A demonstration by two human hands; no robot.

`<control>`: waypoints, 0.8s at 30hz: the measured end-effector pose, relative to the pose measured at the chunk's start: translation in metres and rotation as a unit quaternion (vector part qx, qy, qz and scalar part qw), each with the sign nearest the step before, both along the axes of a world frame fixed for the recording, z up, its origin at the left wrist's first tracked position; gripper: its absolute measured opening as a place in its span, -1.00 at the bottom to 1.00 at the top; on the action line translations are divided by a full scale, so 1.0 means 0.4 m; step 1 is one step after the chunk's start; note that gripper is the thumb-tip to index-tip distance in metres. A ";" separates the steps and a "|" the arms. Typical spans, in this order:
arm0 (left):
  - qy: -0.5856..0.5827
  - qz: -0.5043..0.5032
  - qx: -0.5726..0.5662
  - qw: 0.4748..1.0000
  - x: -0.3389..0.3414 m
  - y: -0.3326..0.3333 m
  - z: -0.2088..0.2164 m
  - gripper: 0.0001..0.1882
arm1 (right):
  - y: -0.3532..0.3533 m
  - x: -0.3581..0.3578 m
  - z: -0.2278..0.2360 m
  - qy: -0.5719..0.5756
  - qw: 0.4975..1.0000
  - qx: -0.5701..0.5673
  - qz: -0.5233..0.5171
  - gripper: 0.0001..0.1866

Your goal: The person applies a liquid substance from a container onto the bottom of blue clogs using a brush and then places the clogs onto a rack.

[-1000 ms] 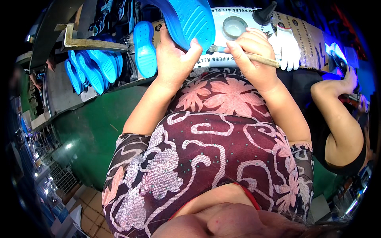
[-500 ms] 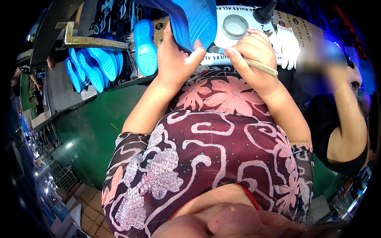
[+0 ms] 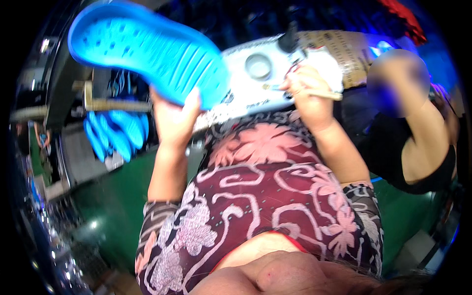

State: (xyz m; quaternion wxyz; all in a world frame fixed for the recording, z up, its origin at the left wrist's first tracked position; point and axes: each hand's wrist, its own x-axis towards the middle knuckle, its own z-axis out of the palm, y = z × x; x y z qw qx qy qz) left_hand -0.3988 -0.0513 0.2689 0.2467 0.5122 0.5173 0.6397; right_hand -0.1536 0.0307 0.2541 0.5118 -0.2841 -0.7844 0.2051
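A large blue shoe sole (image 3: 162,59), dotted with small holes at one end and ridged across the other, is held up at the upper left. My left hand (image 3: 174,115) grips its lower edge, thumb on the near side, fingers hidden behind. A brush (image 3: 319,93) with a pale wooden handle is pinched in my right hand (image 3: 312,91). Its tip points left, apart from the sole, over the white work surface (image 3: 275,96). Just above the tip sits a small round dish (image 3: 258,67).
Several blue soles (image 3: 118,130) lie at the left below a wooden bar (image 3: 118,104). A black nozzle-topped container (image 3: 289,39) stands behind the dish, near white gloves (image 3: 327,66). Brown printed paper (image 3: 339,46) covers the bench beyond. A co-worker's arm (image 3: 425,108) is close on the right.
The sole has swung left and turned its ridged, holed face into view. My right hand and the brush have come away from it. The whole view has shifted and blurred.
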 end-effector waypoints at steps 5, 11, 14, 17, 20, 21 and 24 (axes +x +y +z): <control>-0.187 -0.270 -0.203 0.923 -0.011 -0.027 0.110 -0.12 | -0.001 0.044 -0.028 0.040 0.998 -0.037 -0.044 -0.77; -0.086 -0.554 -0.227 0.797 0.173 0.264 0.276 -0.37 | -0.008 0.117 -0.093 0.122 0.981 -0.132 -0.068 -0.75; -0.300 -0.633 -0.156 0.696 0.302 0.573 0.348 -0.58 | -0.017 0.121 -0.094 0.082 0.980 -0.155 -0.092 -0.67; -0.583 -0.424 -0.242 0.650 0.464 0.712 0.482 -0.67 | -0.003 0.147 -0.117 0.066 0.982 -0.135 -0.117 -0.66; -0.505 -0.387 -0.148 0.757 0.529 0.678 0.477 -0.62 | -0.002 0.149 -0.130 0.110 0.971 -0.172 -0.127 -0.66; -0.454 -0.419 -0.128 0.776 0.519 0.628 0.451 -0.45 | -0.005 0.146 -0.137 0.114 0.970 -0.174 -0.127 -0.66; -0.312 -0.448 -0.103 0.831 0.381 0.542 0.284 -0.47 | 0.003 0.143 -0.164 0.118 0.970 -0.182 -0.108 -0.67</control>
